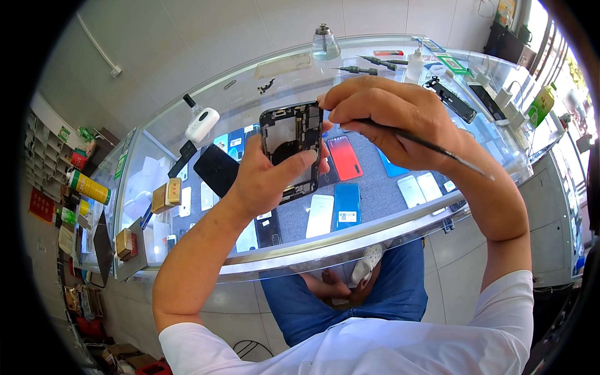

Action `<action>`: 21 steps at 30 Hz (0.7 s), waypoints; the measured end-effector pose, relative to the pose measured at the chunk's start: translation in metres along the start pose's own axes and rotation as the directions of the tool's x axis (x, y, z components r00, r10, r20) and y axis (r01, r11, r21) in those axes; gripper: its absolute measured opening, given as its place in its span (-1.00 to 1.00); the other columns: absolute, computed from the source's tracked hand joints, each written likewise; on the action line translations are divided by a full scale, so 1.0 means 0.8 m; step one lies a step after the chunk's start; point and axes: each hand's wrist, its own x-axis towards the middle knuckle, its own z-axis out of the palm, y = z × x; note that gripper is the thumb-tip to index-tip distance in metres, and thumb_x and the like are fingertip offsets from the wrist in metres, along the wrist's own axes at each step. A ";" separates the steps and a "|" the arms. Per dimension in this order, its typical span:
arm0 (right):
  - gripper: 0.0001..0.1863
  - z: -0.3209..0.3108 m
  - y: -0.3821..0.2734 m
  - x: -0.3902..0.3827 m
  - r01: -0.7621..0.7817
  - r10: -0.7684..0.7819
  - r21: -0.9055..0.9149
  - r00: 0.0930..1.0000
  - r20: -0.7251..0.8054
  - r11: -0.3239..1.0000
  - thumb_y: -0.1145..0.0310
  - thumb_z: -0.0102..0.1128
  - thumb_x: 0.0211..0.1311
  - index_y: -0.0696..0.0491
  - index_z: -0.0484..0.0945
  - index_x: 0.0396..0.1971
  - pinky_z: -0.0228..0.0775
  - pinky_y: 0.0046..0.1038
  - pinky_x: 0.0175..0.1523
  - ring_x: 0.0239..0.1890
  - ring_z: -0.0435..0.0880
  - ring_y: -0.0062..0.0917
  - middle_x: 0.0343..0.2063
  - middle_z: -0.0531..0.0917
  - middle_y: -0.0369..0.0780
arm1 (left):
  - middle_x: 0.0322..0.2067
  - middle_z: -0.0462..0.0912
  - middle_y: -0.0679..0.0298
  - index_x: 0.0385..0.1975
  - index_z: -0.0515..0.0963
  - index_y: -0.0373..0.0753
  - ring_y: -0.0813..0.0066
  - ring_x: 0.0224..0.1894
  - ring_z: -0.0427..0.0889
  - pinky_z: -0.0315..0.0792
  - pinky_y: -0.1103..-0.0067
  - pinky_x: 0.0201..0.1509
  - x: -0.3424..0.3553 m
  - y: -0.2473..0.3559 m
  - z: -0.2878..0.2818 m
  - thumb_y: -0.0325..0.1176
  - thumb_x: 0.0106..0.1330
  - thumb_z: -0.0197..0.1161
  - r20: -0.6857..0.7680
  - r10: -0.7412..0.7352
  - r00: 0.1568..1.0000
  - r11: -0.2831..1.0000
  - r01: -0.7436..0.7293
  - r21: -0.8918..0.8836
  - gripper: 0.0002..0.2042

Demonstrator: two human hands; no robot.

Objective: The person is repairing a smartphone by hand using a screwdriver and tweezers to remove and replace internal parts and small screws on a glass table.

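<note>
My left hand (269, 175) grips an opened phone (292, 131) upright over the glass counter, thumb across its exposed innards and fingertips round its right edge. My right hand (400, 122) is closed on a slim dark tool (425, 144), whose shaft points down to the right; its working tip is hidden by my fingers at the phone's top right corner. A black screen panel (215, 169) lies just left of my left hand, near a white rounded device (202, 124).
Phones, among them a red one (344, 157), lie inside the display case (290, 245). A glass jar (325, 45), pump bottle (414, 66), screwdrivers (357, 70) and black phone part (450, 100) sit behind. Small boxes (165, 195) and a yellow can (89, 187) are at the left.
</note>
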 end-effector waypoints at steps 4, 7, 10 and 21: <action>-0.83 -0.016 -0.003 0.003 -0.089 0.089 0.003 0.994 0.069 0.996 0.61 0.39 0.38 0.16 0.70 -0.08 0.75 -0.34 0.03 -0.05 0.88 -0.27 -0.05 0.83 -0.05 | -0.12 0.80 0.22 0.36 0.58 -0.37 0.45 -0.10 0.81 0.70 0.45 0.11 0.000 0.004 0.001 -0.47 0.52 0.33 0.015 0.026 1.000 0.996 -0.027 0.081 -0.57; -0.90 -0.016 0.009 0.003 -0.242 0.247 0.254 0.969 0.015 0.936 0.55 0.37 0.44 0.18 0.71 -0.11 0.67 -0.38 -0.06 -0.21 0.83 -0.34 -0.27 0.80 -0.13 | -0.12 0.80 0.24 0.36 0.59 -0.37 0.48 -0.10 0.79 0.69 0.47 0.11 0.001 0.012 0.003 -0.50 0.53 0.32 0.030 0.018 0.999 0.990 -0.022 0.141 -0.58; -0.88 -0.027 0.013 0.011 -0.353 0.334 0.332 0.935 0.115 0.875 0.48 0.33 0.53 0.21 0.73 -0.10 0.68 -0.44 0.00 -0.18 0.83 -0.52 -0.25 0.82 -0.16 | -0.10 0.81 0.23 0.35 0.60 -0.37 0.49 -0.10 0.79 0.69 0.48 0.11 0.002 0.011 -0.001 -0.52 0.53 0.31 0.034 -0.001 0.999 0.986 -0.004 0.164 -0.59; -0.69 -0.042 0.052 0.035 -0.515 0.368 0.495 0.854 0.369 0.700 0.25 0.30 0.64 0.26 0.67 0.00 0.77 -0.43 0.19 -0.06 0.89 -0.45 -0.15 0.82 -0.12 | 0.04 0.82 0.13 0.32 0.60 -0.41 0.43 -0.13 0.81 0.72 0.43 0.08 0.013 0.012 -0.007 -0.58 0.46 0.33 0.046 -0.057 0.997 0.996 0.054 0.069 -0.57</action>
